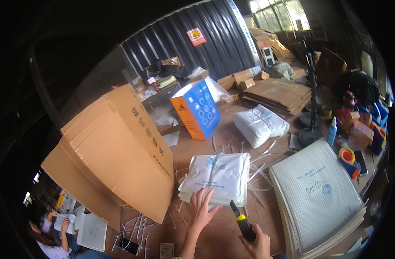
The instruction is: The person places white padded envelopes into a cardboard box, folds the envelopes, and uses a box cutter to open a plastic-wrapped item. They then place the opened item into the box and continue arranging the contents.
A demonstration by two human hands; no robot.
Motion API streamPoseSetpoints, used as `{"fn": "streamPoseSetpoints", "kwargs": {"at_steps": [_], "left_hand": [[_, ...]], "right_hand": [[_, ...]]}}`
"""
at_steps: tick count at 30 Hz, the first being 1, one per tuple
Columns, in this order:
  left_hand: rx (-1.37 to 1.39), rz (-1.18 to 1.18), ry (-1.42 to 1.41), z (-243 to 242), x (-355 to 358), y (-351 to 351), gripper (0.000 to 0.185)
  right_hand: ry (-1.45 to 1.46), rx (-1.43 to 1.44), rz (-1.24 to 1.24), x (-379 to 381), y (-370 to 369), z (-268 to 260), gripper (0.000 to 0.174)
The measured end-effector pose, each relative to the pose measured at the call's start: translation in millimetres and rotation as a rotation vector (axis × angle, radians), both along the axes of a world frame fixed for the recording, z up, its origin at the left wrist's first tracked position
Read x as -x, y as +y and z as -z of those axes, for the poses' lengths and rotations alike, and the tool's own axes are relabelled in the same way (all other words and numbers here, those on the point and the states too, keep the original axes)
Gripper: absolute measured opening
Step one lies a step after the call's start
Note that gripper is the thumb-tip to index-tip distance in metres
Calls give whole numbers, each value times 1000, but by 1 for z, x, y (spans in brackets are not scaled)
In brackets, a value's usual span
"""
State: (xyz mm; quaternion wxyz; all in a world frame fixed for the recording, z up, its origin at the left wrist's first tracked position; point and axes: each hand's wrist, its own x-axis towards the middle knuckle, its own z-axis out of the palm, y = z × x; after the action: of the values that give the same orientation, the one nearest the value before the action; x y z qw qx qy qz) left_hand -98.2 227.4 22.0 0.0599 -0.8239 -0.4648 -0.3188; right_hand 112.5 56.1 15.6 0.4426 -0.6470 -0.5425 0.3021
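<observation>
My left hand (201, 207), fingers spread, is at the near edge of a stack of white printed plastic bags (217, 174); whether the fingertips touch it I cannot tell. In my right hand (259, 242) is a black and yellow utility knife (243, 223), its blade pointing up and left, just short of the stack. Cut white plastic straps (260, 174) lie around the stack. To the right rises a thick pile of printed bubble-textured bags (317, 194). Beyond the stack, another bundle of white bags (260, 124) is tied with a strap.
A large open cardboard box (119, 152) stands at the left, with a blue and orange paper bag (197, 110) behind it. Flattened cardboard (277, 94), a black stand (311, 132), a spray bottle (332, 132) and a tape dispenser (348, 162) sit farther off. Another person (51, 239) is at lower left.
</observation>
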Motion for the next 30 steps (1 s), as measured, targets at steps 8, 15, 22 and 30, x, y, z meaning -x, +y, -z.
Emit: {"fn": "streamPoseSetpoints", "kwargs": {"at_steps": [8,15,22,30], "left_hand": [[37,271,492,6,-62,31,99],[-47,260,498,18,-100,59,70],[-53,35,366,29,-118,94,57],[20,338,0,-10,-169,112,47]], "right_hand": [[100,-67,161,-37,-7,39,44],[65,-130,184,-43,6,57,47],[80,-154,255,-46,16,45,49],[717,144,112,-89,-60,-38,43]]}}
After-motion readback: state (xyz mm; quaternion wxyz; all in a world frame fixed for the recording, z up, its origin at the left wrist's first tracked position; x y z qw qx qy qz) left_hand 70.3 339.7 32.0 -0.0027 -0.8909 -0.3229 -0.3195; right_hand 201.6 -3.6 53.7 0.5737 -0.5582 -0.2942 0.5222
